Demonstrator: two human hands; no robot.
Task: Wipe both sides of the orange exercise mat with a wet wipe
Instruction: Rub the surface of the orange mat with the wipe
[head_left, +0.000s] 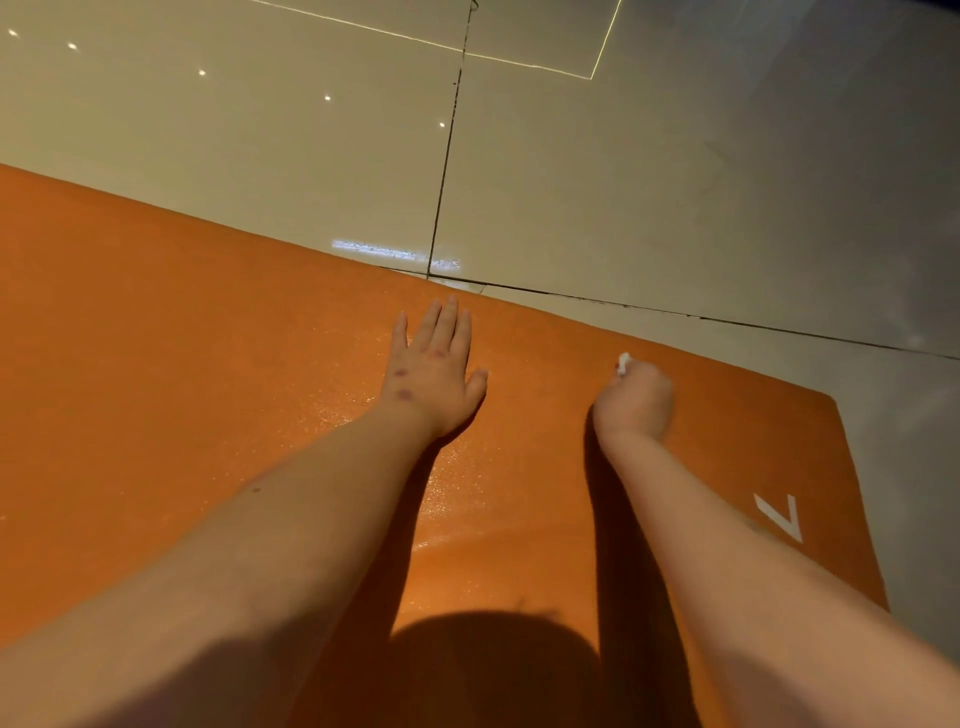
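The orange exercise mat (156, 364) is lying flat on the glossy tiled floor (649, 182), its far edge crossing a dark grout line (448, 145). The left hand (434, 366) is pressing flat near that far edge, fingers straight. The right hand (636, 397), closer to the far right corner, is clutching a bunched white wet wipe (623, 359) against the mat. A white logo mark (781, 514) is sitting by the right edge, and a head shadow (493, 665) is darkening the near edge.

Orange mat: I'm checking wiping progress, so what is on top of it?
On the orange mat the left hand lies flat and the right hand grips a white wipe, mostly hidden in the fist. A white mark sits near one corner. Mat under both hands is covered.
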